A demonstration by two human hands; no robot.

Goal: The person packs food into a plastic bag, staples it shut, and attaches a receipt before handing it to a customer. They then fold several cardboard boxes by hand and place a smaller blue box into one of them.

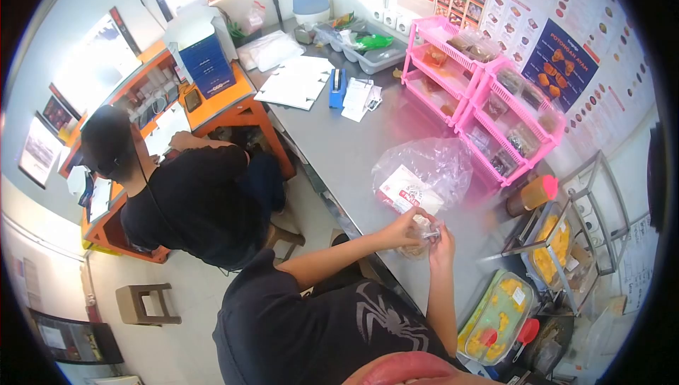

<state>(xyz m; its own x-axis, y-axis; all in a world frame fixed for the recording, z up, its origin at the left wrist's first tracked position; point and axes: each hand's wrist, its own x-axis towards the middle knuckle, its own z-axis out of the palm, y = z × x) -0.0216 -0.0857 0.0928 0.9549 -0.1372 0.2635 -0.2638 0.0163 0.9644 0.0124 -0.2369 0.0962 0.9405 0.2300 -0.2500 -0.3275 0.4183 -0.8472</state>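
So, most of the room is taken up by a long steel table (311, 130), with loads of stuff parked on it. Off to the left, an orange table (244, 113) is being sat at by a person in a black shirt (191, 194), seen mostly from behind. Against the wall, the far side of the steel table is filled by pink racks (445, 53) loaded with bagged bits. A plastic stool (145, 304) is left on the floor behind the seated person.

Just in front of the racks, a big clear bag (442, 159) is spread out, all crumpled. Closer in on the right, a green-rimmed box (520, 325) is half filled with yellow stuff. A blue box (206, 67) is stood on the orange table, and a grey tray (378, 60) is piled with packets near the back corner. A white pack with red print (407, 188) is overlapped by the big clear bag, though whether it's inside or underneath can't be told. A blue tape dispenser (338, 89) is set beside some papers (357, 98).

Then the hands: a small clear bag (426, 228) is gripped by both, pinched near its top between the fingers of the left hand (404, 231) and right hand (443, 245). It's held over the steel table, near the front edge, with something brownish showing low down, too blurry to name
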